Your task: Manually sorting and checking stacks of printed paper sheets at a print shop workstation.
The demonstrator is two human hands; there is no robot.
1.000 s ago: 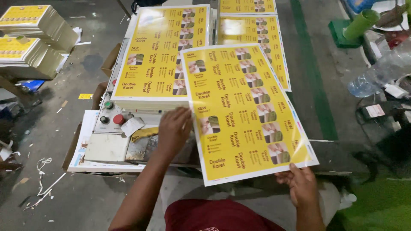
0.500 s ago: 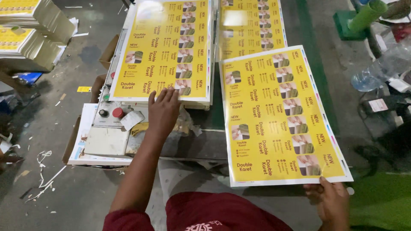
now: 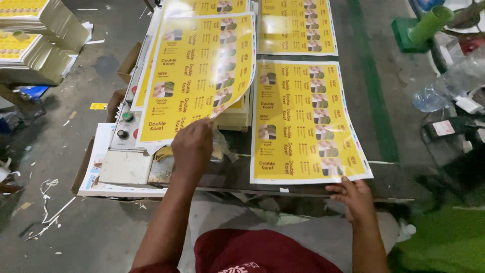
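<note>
Yellow glossy printed sheets are covering the work surface. The left hand (image 3: pixel 192 146) is pinching the lower corner of a lifted sheet (image 3: pixel 197 76), fingers closed on its edge, and that sheet is curling upward off the stack (image 3: pixel 235 114) beneath it, beside the control panel (image 3: pixel 126 136) with its round buttons. The right hand (image 3: pixel 356 197) is holding the near edge of a second yellow sheet (image 3: pixel 303 121), fingers closed on it, and this sheet is lying flat on the dark table (image 3: pixel 394 177), just right of the stack. A third sheet (image 3: pixel 298 25) is lying further back. More yellow stacks (image 3: pixel 35 30) are sitting on the floor at far left, and a green tube (image 3: pixel 429 23) is resting at upper right
</note>
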